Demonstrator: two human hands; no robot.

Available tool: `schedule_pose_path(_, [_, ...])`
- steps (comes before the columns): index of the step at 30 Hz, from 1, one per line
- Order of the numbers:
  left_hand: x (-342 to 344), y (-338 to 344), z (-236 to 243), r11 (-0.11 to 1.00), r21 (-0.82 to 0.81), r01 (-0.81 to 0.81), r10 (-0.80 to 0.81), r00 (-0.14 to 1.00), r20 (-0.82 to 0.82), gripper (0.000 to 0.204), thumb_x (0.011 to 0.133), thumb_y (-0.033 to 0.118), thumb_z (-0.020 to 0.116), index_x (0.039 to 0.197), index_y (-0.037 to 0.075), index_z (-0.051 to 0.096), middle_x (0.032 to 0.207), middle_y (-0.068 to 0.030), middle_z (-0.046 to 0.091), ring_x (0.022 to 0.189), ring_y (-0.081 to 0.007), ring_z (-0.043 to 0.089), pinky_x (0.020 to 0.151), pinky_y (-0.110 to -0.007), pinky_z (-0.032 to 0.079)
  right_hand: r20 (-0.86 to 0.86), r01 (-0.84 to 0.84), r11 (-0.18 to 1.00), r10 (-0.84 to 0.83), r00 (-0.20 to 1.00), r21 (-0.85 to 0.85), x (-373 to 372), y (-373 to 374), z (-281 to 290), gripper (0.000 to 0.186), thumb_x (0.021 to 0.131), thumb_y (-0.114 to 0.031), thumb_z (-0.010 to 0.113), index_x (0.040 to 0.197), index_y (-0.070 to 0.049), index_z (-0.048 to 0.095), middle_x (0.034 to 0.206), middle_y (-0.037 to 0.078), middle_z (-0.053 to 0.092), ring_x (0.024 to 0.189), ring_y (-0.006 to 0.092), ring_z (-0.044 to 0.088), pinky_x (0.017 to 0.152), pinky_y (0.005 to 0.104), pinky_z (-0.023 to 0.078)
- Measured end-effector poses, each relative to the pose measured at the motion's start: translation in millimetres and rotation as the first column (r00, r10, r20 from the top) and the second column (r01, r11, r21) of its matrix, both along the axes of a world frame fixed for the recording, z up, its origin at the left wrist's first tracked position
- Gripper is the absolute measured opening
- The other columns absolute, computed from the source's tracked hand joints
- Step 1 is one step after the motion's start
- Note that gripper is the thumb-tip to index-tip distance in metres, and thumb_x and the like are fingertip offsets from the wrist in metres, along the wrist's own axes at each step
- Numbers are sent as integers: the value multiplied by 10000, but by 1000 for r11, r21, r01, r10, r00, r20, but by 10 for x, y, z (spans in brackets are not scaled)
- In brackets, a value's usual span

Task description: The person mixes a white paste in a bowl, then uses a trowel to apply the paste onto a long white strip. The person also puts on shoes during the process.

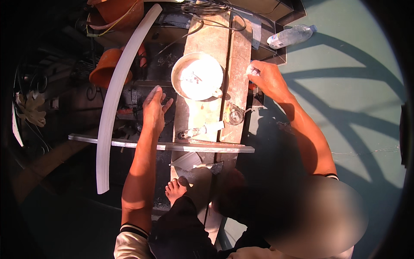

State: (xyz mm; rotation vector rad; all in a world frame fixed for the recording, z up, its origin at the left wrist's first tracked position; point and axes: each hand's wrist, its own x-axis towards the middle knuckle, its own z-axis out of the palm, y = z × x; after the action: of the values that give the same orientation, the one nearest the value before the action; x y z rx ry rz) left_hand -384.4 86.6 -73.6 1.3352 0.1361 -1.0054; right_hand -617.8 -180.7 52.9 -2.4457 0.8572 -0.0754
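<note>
My left hand is held over the dark area left of the wooden plank, its fingers apart and nothing in it. Beyond the plank's right edge, my right hand is closed, fingers curled together; a whitish patch shows at the fingertips, too small to name. Between the hands a round, light-coloured pan stands on the plank, its inside washed out by sunlight. Nearer me lie a small tool with a pale end and a dark coil. A long, pale curved strip runs left of my left hand.
A straight pale strip crosses the plank, near my bare foot and a white scrap. Orange pots stand at the far left. Cables lie at the far end. A clear bottle lies at the far right.
</note>
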Motion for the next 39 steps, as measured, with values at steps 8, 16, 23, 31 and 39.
schedule_pose_path(8, [-633, 1927, 1990, 878, 348, 330, -293, 943, -156, 572, 1044, 359, 673, 1477, 14, 529, 1366, -131, 630, 1200, -239, 642, 1009, -426, 545, -92, 315, 824, -309, 946, 471, -1672, 1236, 721, 572, 972, -141, 678, 1520, -77, 529, 1166, 132, 640, 1046, 202, 678, 905, 351, 539])
schedule_pose_path(16, [-1316, 2772, 4098, 754, 334, 566, -434, 810, -393, 719, 1034, 477, 657, 1573, 55, 438, 1517, -154, 552, 1404, -269, 503, 1182, -365, 369, -572, 508, -276, -512, 641, 816, -2083, 2106, 3062, 518, 1110, -321, 538, 1505, 14, 518, 1346, 132, 674, 1240, 206, 622, 1091, 369, 467])
schedule_pose_path(23, [-791, 2430, 4592, 435, 473, 766, -814, 559, -157, 710, 1019, 406, 680, 1581, 56, 425, 1491, -183, 574, 1397, -269, 529, 1161, -384, 406, -127, 492, 388, -670, 731, 779, -1443, 1506, 4162, 419, 1078, -282, 600, 1361, 24, 641, 1364, 154, 675, 1224, 224, 646, 1072, 364, 482])
schedule_pose_path(31, [48, 779, 5374, 250, 608, 753, -870, 450, -200, 540, 953, 192, 748, 1419, -32, 593, 1272, -207, 719, 1180, -298, 715, 997, -368, 576, -68, 475, 610, -568, 820, 634, -830, 294, 4275, 292, 937, -241, 781, 1083, 6, 728, 1149, 172, 748, 1027, 325, 731, 912, 385, 560])
schedule_pose_path(39, [357, -2944, 6153, 619, 549, 561, -760, 603, 242, 465, 988, 131, 710, 1412, -6, 577, 1323, -215, 652, 1268, -314, 652, 1060, -383, 534, 176, 436, 900, -430, 886, 6, 144, -2649, 4806, 130, 842, -41, 799, 943, -39, 718, 951, 82, 727, 944, 294, 673, 862, 427, 510])
